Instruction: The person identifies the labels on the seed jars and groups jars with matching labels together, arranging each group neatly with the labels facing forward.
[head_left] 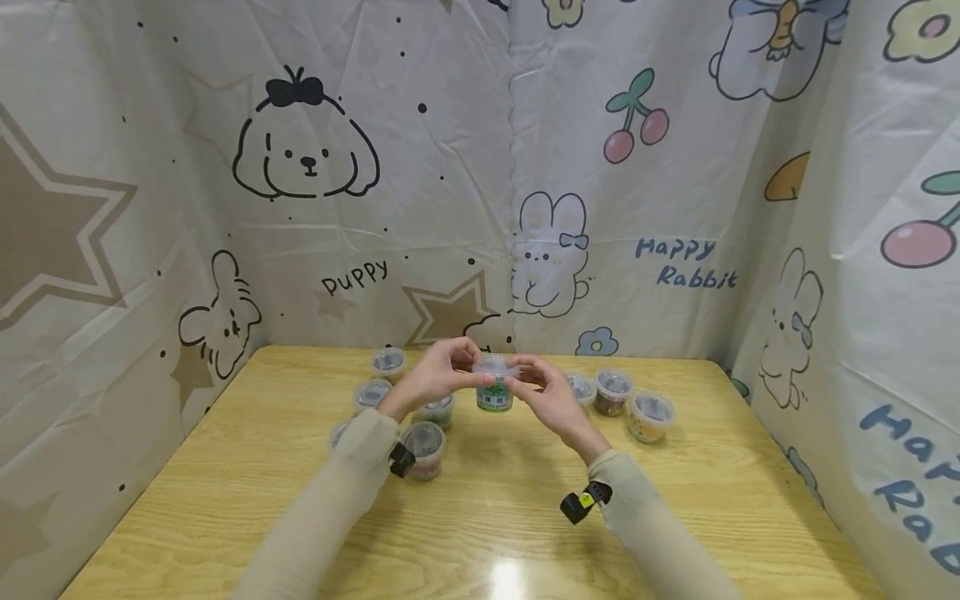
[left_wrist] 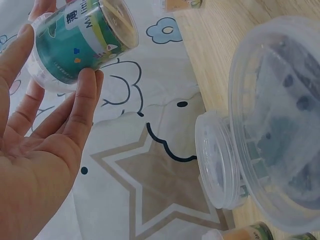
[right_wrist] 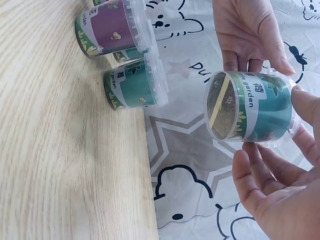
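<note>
A clear plastic tub [head_left: 495, 395] with a green label and a translucent lid is raised off the table between both hands. My left hand [head_left: 438, 373] holds it at the lid's rim from the left, thumb in front. From the right, my right hand [head_left: 549, 395] grips the same rim with thumb and fingers. The right wrist view shows the tub [right_wrist: 265, 107] tilted, its bottom visible with dark contents and a pale stick inside. In the left wrist view, the left hand's fingers touch the tub's label and lid [left_wrist: 42, 60].
Several similar lidded tubs stand left of the hands, among them a front one [head_left: 424, 450] near the left wrist and one at the back [head_left: 388, 363]. Right of the hands are a brown tub [head_left: 612, 393] and an orange one [head_left: 651, 418]. Printed cloth [head_left: 450, 167] hangs behind the wooden table [head_left: 480, 517].
</note>
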